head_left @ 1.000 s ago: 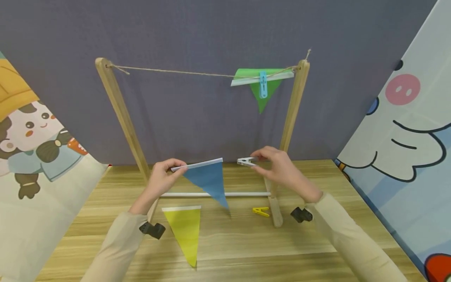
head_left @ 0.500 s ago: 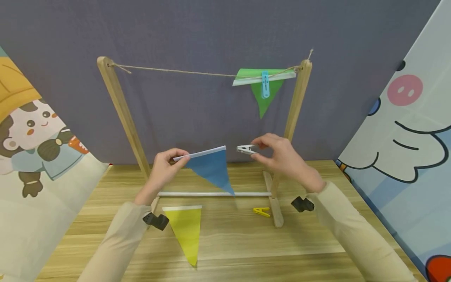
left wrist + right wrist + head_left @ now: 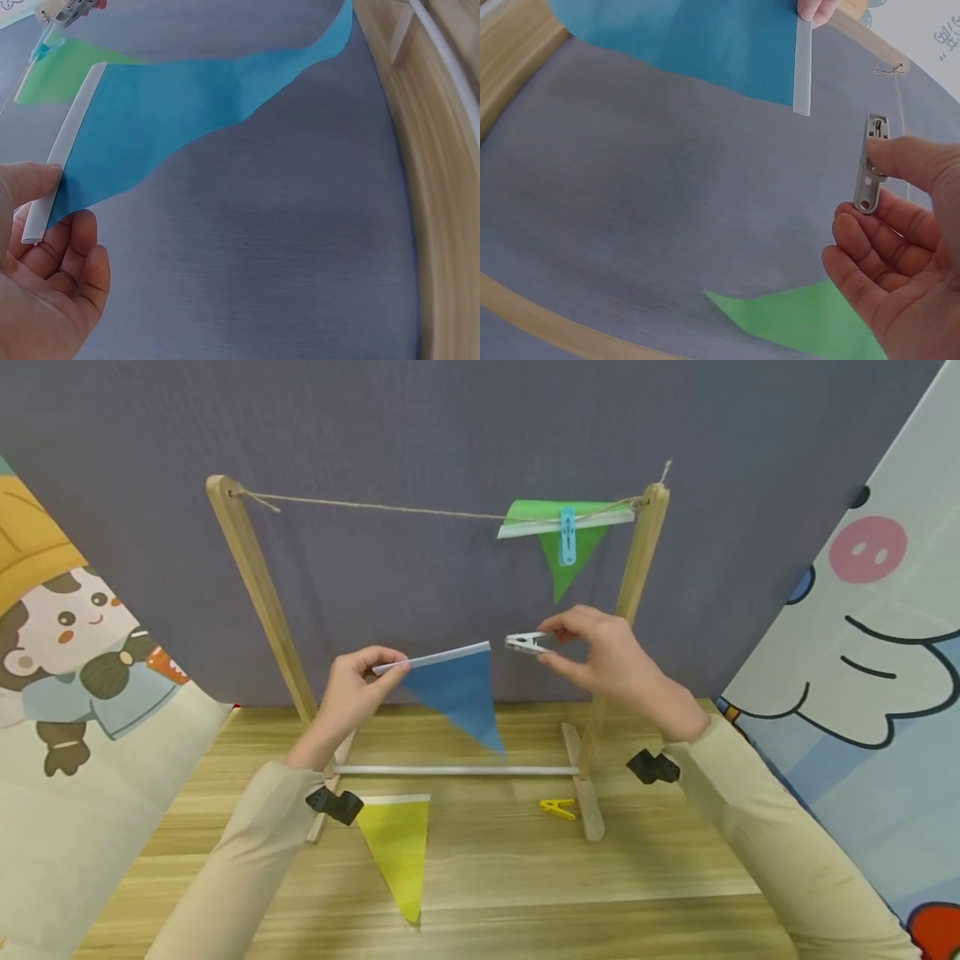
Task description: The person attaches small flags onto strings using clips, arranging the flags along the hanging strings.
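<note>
My left hand (image 3: 362, 687) pinches a blue triangular flag (image 3: 461, 689) by the left end of its white top strip, thumb on one face and fingers behind. The flag hangs point down, below the string. To its right, my right hand (image 3: 603, 647) pinches a white-grey clothespin (image 3: 525, 642) by its handles, its nose pointing left at the strip's free corner, a small gap apart. In the right wrist view the clothespin (image 3: 871, 165) sits between thumb and fingertips. A green flag (image 3: 573, 547) is clipped to the string (image 3: 390, 507) by a light blue clothespin (image 3: 567, 537).
The string spans two wooden posts (image 3: 262, 593), joined low down by a white rod (image 3: 457, 770). On the wooden table (image 3: 525, 893) lie a yellow flag (image 3: 397, 852) and a yellow clothespin (image 3: 557, 808). A grey panel (image 3: 420, 435) stands behind; cartoon-printed cloths flank both sides.
Both hands have risen toward the string, carrying the blue flag and the white-grey clothespin, with a slight drift right. The yellow flag, yellow clothespin and green flag stay where they were.
</note>
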Action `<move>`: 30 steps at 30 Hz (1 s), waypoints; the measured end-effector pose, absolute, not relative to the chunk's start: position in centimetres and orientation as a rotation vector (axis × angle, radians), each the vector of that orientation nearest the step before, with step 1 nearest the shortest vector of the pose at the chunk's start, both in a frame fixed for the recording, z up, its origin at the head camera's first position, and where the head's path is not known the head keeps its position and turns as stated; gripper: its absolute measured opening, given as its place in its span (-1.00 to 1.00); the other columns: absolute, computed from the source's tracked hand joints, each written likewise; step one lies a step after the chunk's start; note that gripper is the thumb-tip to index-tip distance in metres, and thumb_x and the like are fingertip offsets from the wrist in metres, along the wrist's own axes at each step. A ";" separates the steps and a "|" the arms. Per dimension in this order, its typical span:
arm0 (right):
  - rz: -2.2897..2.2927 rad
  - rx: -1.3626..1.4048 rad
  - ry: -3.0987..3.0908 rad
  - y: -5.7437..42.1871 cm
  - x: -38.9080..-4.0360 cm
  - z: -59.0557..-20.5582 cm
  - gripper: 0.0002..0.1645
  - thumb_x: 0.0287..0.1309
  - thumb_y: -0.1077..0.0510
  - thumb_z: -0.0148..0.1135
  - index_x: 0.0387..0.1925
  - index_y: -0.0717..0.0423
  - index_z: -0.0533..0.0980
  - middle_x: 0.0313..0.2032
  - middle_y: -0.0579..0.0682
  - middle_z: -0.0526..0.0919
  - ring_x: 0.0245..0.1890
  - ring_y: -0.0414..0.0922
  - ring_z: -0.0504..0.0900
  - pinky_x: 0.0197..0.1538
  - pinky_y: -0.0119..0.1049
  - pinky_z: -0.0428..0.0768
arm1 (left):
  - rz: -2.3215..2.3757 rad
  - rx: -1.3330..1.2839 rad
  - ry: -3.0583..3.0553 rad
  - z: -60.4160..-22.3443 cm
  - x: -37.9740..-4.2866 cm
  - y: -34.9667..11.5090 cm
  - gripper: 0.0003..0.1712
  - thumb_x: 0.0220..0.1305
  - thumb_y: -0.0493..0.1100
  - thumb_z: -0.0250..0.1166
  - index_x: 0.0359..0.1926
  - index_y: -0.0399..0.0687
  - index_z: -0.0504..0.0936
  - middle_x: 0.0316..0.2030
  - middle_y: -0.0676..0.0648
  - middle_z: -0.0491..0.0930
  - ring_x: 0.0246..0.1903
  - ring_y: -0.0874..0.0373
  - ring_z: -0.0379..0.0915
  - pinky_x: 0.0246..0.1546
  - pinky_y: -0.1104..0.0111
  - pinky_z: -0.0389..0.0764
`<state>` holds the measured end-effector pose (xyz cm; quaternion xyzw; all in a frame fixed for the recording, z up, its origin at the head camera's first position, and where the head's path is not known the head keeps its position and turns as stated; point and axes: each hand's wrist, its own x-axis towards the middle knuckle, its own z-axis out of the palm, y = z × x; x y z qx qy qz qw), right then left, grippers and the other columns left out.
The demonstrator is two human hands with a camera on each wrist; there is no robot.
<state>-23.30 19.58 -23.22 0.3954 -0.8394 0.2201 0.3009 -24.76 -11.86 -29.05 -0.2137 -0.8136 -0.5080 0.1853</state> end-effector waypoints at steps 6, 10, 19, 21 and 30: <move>0.557 1.035 -2.203 19.6 -23.1 -21.8 -0.66 -0.11 0.32 0.45 -0.22 0.30 0.57 -0.32 0.15 0.60 -0.33 -0.03 0.57 -0.24 -0.17 0.56 | -1.430 -0.636 -2.261 -28.2 -25.5 -11.5 -0.83 0.24 -0.21 0.28 -0.27 -0.26 0.66 -0.34 -0.17 0.63 -0.59 0.26 0.33 -0.59 0.49 0.35; 0.540 1.036 -2.172 19.6 -23.0 -20.8 -0.66 -0.10 0.32 0.45 -0.21 0.32 0.57 -0.32 0.16 0.61 -0.32 -0.03 0.56 -0.22 -0.18 0.55 | -1.446 -0.633 -2.241 -27.6 -25.8 -11.4 -0.81 0.22 -0.20 0.29 -0.29 -0.29 0.67 -0.36 -0.20 0.62 -0.63 0.30 0.30 -0.63 0.50 0.32; 0.513 1.068 -2.107 19.2 -22.8 -18.6 -0.63 -0.12 0.34 0.45 -0.19 0.33 0.56 -0.30 0.15 0.61 -0.30 -0.02 0.56 -0.20 -0.17 0.54 | -1.452 -0.626 -2.210 -26.2 -25.9 -11.3 -0.84 0.21 -0.27 0.29 -0.29 -0.33 0.67 -0.36 -0.20 0.61 -0.66 0.35 0.27 -0.66 0.53 0.28; 0.504 1.081 -2.099 19.1 -22.8 -18.3 -0.63 -0.11 0.34 0.44 -0.19 0.33 0.56 -0.29 0.16 0.61 -0.30 -0.02 0.56 -0.21 -0.16 0.54 | -1.459 -0.632 -2.201 -25.4 -25.3 -11.1 -0.84 0.21 -0.31 0.27 -0.29 -0.40 0.65 -0.39 -0.16 0.61 -0.66 0.37 0.26 -0.65 0.53 0.28; 0.484 1.114 -2.077 18.3 -23.0 -16.7 -0.67 -0.09 0.35 0.41 -0.21 0.35 0.57 -0.36 0.15 0.57 -0.35 -0.03 0.50 -0.26 -0.22 0.47 | -1.466 -0.645 -2.138 -23.6 -26.1 -10.7 -0.85 0.19 -0.32 0.28 -0.30 -0.41 0.64 -0.47 0.14 0.53 -0.71 0.38 0.21 -0.66 0.54 0.26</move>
